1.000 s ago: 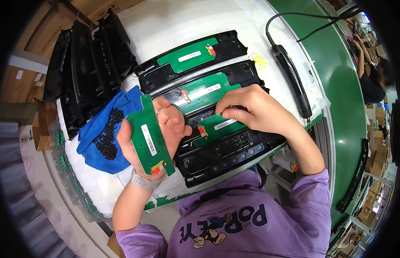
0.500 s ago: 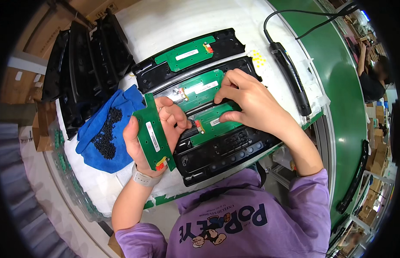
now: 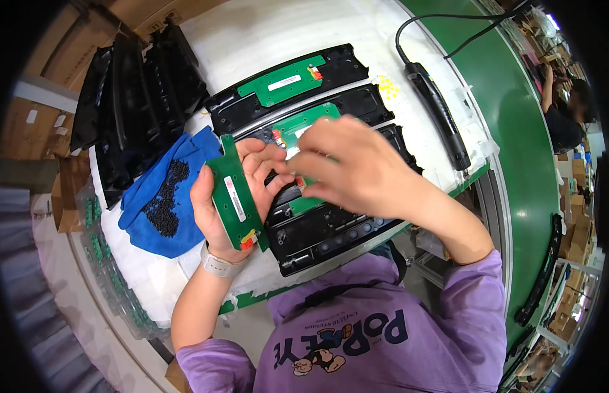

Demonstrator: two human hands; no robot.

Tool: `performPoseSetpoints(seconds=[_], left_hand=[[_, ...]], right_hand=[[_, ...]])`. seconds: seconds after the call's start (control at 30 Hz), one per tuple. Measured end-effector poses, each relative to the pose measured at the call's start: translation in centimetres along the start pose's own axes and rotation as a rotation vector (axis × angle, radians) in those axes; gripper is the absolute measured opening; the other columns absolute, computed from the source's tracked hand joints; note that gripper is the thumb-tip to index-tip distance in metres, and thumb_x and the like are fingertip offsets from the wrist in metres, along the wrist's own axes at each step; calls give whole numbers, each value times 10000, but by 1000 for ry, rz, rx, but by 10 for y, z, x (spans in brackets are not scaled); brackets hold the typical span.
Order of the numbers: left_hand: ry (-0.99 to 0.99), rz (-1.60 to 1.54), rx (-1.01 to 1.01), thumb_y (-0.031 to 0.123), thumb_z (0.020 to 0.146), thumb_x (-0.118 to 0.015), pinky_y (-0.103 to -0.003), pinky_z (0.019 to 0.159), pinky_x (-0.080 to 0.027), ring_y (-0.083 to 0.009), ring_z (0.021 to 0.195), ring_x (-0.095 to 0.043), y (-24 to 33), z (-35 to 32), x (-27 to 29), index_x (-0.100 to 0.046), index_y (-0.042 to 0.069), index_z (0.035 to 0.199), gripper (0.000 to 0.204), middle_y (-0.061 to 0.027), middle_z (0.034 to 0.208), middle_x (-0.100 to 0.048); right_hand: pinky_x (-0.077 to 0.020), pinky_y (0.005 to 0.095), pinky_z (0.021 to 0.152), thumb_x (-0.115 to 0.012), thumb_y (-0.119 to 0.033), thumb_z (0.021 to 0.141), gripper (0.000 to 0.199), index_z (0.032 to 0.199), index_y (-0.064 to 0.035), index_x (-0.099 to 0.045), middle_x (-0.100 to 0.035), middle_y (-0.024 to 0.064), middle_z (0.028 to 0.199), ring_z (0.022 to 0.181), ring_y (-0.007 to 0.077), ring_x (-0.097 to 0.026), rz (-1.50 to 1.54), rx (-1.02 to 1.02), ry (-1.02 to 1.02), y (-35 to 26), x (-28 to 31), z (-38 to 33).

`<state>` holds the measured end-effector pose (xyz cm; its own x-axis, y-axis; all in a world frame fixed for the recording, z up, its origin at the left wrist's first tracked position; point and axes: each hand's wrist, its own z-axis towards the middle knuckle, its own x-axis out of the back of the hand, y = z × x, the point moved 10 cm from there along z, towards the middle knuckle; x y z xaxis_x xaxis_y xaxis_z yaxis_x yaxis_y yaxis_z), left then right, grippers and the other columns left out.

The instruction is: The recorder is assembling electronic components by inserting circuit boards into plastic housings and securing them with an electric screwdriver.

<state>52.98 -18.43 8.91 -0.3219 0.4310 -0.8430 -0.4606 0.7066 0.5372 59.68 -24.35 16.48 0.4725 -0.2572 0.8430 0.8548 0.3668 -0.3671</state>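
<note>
My left hand [image 3: 242, 190] holds a long green circuit board [image 3: 235, 195] upright by its edge, near the blue cloth. My right hand [image 3: 357, 171] presses another green circuit board [image 3: 305, 204] down into the nearest black plastic housing [image 3: 330, 229]; its fingers hide most of that board. Behind it lie two more black housings, the middle housing [image 3: 357, 105] with a green board partly under my hand, the far housing [image 3: 278, 92] with a green board [image 3: 285, 80] seated in it.
A blue cloth [image 3: 161, 196] holding several small black screws lies at the left. Stacked black housings [image 3: 131, 98] stand behind it. A black electric screwdriver [image 3: 438, 118] with a cable rests at the right by a green conveyor belt [image 3: 514, 131]. Another person [image 3: 566, 111] works at the far right.
My right hand has moved left and down over the nearest housing with its board. My left hand has turned its board more upright and a little closer to the housings.
</note>
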Motion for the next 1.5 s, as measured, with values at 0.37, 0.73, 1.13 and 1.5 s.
performPoseSetpoints(seconds=[0.37,0.73,1.13,1.5], left_hand=[[88,-303,192,744,796,-299,-320,882,-414,-176,1084,-482,-13,-27,9,-500,111,1111,735,-48,1143,-511],[-324,1038,-352,322,687,-676,-411,1014,-290,-283,1212,-405,10,-32,-62,-267,11,1324,819,-165,1283,-414],[-753,1846,-200,252,600,-755,-560,1023,-213,-393,1315,-228,-60,-43,-74,-262,51,1330,903,-176,1404,-283],[-693,1812,-172,187,602,-747,-535,1026,-228,-402,1289,-277,-60,-42,-68,-350,67,1177,709,-184,1362,-344]], right_hand=[[-444,343,781,-588,-153,732,359,1081,-111,-512,-518,77,1128,952,186,-541,-109,376,59,-72,-6,30],[-412,299,672,-654,-33,720,140,856,1,-665,-610,81,678,607,213,-554,255,-338,-27,14,25,-68],[-378,309,720,-600,-20,773,154,921,-26,-640,-585,86,717,652,247,-549,352,-326,-120,19,3,-87],[-441,366,784,-748,-53,543,410,939,-70,-644,-505,90,1021,935,281,-498,-29,-287,4,5,21,-80]])
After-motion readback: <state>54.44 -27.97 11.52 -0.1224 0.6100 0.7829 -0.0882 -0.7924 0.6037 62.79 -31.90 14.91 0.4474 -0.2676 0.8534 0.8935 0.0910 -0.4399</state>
